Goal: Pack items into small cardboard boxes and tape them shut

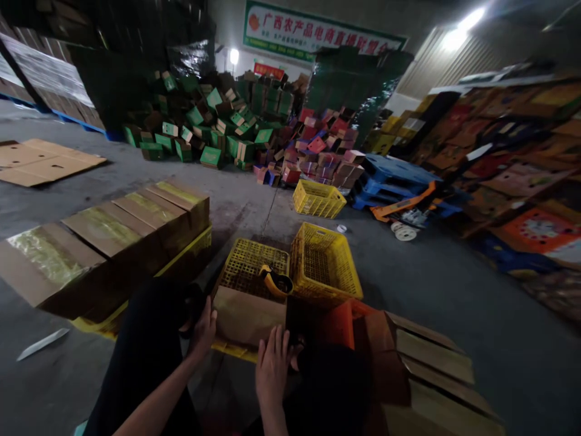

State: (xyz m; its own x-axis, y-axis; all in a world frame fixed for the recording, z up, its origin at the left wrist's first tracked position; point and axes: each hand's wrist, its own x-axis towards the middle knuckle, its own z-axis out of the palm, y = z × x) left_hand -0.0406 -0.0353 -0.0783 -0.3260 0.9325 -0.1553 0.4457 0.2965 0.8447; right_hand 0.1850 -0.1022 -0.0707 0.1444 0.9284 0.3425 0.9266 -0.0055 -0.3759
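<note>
A brown cardboard box [247, 315] rests on an overturned yellow plastic crate [254, 260] in front of me. My left hand [203, 330] grips the box's left edge, thumb on the front face. My right hand [272, 363] lies against the box's lower right corner with fingers stretched upward. A tape dispenser [275, 281] with a yellowish roll sits on the crate just behind the box. My dark-clad knees flank the box.
A second yellow crate [324, 263] tilts at the right of the first; a third [318, 198] stands farther off. Taped boxes [104, 236] line the left. Flat cartons [431, 363] lie at right. Box piles [254, 121] and blue pallets [390, 175] fill the back.
</note>
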